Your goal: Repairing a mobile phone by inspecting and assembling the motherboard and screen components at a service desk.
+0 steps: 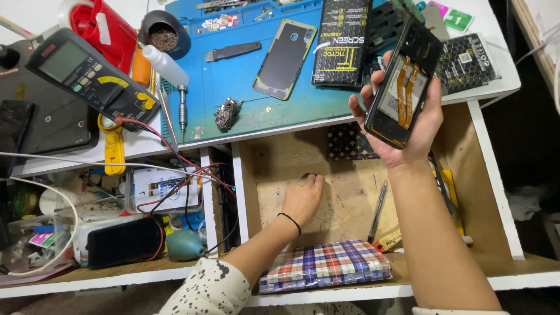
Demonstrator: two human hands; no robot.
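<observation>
- Plaid pouch (325,265) at the drawer's (350,198) front edge, lying flat, apart from both hands.
- Left hand (302,198) down in the drawer, palm to the wooden floor, fingers curled toward the back; probably groping for something small, though nothing held that can be seen.
- Pen (377,211) aslant on the drawer floor, right of that hand, not touching it.
- Right hand (405,125) raised over the drawer's back right corner, closed around an opened phone (406,87); tilted with its orange flex cables facing up, likely to keep the exposed insides clear of clutter.
- Back cover (284,58) flat mid-mat (233,87), well apart from the phone.
- Multimeter (87,73) at the bench's left edge, red lead trailing down.
</observation>
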